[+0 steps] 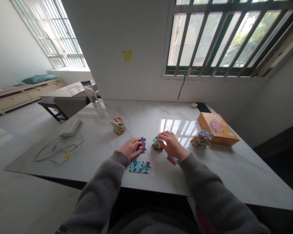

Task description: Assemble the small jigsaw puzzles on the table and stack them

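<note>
My left hand (131,148) rests on the table with thumb and index finger apart, touching a dark blue jigsaw piece (143,145) with a red figure. Just below it lies a teal leaf-patterned strip of puzzle (139,167). My right hand (170,143) curves over a small stack of puzzle pieces (157,145), its fingers closed around the top piece; the thumb is partly hidden. Beneath the right wrist, a blue and red puzzle piece (172,159) lies flat, partly covered by the sleeve.
Taller stacks of pieces stand at left (118,126) and right (201,139). Behind the right stack is an orange box (218,128). A white device (70,127) with a looped cable (56,150) lies left. A glass bottle (90,92) stands at the table's far left edge.
</note>
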Action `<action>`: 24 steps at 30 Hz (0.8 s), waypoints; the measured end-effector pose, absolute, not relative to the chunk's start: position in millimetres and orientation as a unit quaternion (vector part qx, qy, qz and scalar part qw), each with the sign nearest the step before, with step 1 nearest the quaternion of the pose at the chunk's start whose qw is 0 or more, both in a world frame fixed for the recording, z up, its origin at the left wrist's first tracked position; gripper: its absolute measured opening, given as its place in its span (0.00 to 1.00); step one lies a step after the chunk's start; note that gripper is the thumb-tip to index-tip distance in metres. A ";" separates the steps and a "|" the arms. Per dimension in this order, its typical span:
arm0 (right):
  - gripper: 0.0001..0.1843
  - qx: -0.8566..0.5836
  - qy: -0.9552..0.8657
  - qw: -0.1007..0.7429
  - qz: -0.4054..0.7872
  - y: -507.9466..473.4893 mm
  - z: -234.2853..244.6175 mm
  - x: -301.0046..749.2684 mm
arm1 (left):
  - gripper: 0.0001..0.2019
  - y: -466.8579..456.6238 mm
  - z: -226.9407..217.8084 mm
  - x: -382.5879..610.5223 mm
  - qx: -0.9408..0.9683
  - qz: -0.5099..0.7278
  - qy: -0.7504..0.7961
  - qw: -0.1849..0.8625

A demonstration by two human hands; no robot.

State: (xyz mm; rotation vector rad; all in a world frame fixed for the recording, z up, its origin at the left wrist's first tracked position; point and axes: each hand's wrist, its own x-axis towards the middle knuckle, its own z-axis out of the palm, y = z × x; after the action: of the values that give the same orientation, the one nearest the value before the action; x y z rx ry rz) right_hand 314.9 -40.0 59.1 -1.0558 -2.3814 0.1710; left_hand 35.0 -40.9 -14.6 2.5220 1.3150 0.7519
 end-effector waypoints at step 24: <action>0.10 -0.362 -0.878 0.287 0.125 -37.5 47.2 340.3 | 0.22 -27.3 25.6 109.0 0.855 0.355 0.356 0.131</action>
State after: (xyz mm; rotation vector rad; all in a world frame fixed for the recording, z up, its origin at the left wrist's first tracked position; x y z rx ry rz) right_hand 340.3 -37.5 47.2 -0.9662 -2.3470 0.3332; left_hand 109.0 -27.3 25.6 2.4813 1.0325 1.0312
